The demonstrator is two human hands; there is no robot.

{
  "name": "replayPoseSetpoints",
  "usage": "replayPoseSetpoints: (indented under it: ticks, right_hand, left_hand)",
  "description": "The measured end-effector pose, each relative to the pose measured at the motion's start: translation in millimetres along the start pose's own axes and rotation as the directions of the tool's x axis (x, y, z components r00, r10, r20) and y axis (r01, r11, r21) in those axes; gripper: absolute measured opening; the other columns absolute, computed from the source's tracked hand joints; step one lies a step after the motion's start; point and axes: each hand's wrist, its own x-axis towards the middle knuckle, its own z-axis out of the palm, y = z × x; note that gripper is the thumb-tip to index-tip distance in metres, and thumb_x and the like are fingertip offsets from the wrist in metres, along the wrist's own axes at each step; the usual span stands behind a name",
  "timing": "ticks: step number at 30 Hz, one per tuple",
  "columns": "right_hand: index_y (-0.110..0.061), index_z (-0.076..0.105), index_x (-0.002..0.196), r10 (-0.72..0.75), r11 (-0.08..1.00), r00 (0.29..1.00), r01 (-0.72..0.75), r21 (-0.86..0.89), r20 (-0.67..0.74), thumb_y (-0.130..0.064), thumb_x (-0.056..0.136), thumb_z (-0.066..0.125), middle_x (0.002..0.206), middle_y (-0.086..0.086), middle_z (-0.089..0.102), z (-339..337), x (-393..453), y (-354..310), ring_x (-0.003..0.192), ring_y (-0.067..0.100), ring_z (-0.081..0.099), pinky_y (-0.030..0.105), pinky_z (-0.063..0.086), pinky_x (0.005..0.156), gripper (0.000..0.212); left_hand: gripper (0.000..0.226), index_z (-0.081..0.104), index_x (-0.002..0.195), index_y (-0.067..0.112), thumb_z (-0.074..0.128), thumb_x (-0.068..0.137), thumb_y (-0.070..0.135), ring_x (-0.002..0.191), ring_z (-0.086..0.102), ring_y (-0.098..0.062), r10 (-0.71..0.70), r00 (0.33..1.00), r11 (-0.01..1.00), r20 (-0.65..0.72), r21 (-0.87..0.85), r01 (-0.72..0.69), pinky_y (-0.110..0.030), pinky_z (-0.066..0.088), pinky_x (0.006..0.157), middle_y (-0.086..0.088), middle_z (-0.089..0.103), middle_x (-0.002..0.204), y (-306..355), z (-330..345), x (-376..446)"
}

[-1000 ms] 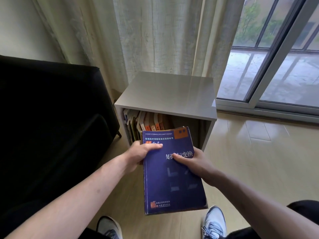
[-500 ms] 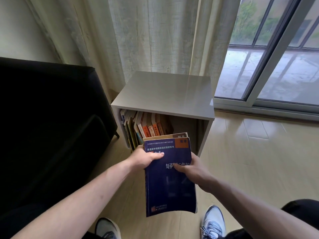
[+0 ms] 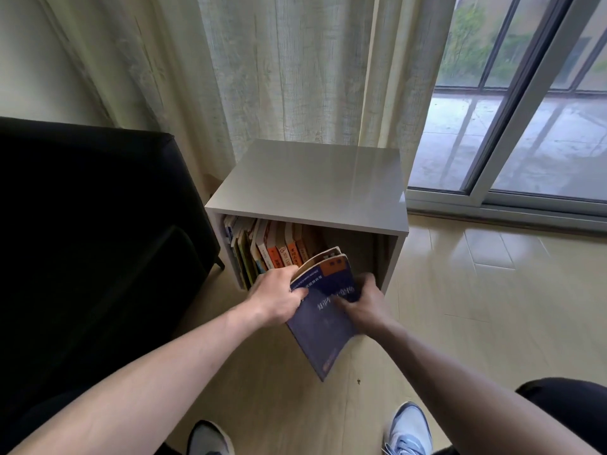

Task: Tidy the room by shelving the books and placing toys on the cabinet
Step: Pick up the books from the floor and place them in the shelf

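Books [image 3: 277, 254] already stand in a row at the 9 o'clock side of the cabinet [image 3: 312, 182] shelf, its 3 o'clock side still free, and we see no toys on top. We hold a tilted blue book [image 3: 323, 323] with another beneath, just outside the opening: left hand [image 3: 276, 298] pinching the top corner, right hand [image 3: 363, 305] curled over the 3 o'clock edge.
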Motion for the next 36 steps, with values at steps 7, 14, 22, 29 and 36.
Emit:
replayPoseSetpoints:
  ticks: [7,14,22,29,36]
  right_hand:
    - [-0.017,0.029,0.15,0.256,0.956,0.961,-0.235,-0.173,0.104,-0.019,0.082,0.07,0.14,0.011,0.05,31.9,26.0,42.4,0.116,0.028,0.059,0.038,0.057,0.09,0.08]
    - [-0.027,0.037,0.153,0.115,0.97,0.988,-0.089,-0.225,0.103,-0.035,0.094,0.067,0.138,0.003,0.058,74.4,62.3,64.5,0.117,0.023,0.062,0.031,0.054,0.093,0.067]
    - [-0.017,0.059,0.122,0.125,0.982,0.986,-0.107,-0.157,0.113,-0.024,0.105,0.043,0.106,0.007,0.069,102.9,125.1,79.6,0.093,0.024,0.067,0.04,0.058,0.084,0.024]
    - [-0.015,0.059,0.128,0.136,0.979,0.98,-0.11,-0.171,0.144,-0.01,0.1,0.047,0.106,0.006,0.066,117.8,153.3,88.4,0.093,0.025,0.064,0.033,0.053,0.076,0.031]
    - [-0.015,0.057,0.131,0.154,0.979,0.976,-0.131,-0.154,0.151,-0.005,0.097,0.048,0.104,0.002,0.064,118.4,167.8,88.8,0.09,0.02,0.06,0.026,0.047,0.069,0.037]
  left_hand:
    - [0.014,0.064,0.115,0.023,0.059,0.105,0.032,0.089,0.066,-0.017,-0.243,0.954,0.957,-0.174,-0.205,0.207,-0.027,0.052,0.07,0.001,0.07,0.107,2.3,15.1,56.8]
    - [0.014,0.067,0.113,0.023,0.062,0.103,0.031,0.091,0.07,-0.021,-0.334,0.912,0.925,-0.238,-0.267,0.269,-0.03,0.059,0.07,-0.001,0.071,0.104,1.6,47.8,106.2]
    - [0.024,0.067,0.115,0.018,0.053,0.107,0.036,0.088,0.067,-0.019,-0.297,0.939,0.954,-0.174,-0.089,0.286,-0.024,0.05,0.064,-0.002,0.07,0.106,-13.5,64.7,140.0]
    - [0.027,0.067,0.114,0.022,0.052,0.106,0.042,0.088,0.064,-0.015,-0.178,0.978,0.971,-0.107,0.145,0.192,-0.028,0.054,0.07,0.001,0.07,0.105,-26.0,54.9,142.0]
    - [0.043,0.066,0.088,0.025,0.049,0.1,0.063,0.066,0.06,-0.011,-0.165,0.985,0.875,-0.048,0.453,0.169,-0.028,0.056,0.06,0.005,0.064,0.078,-11.7,34.3,139.1]
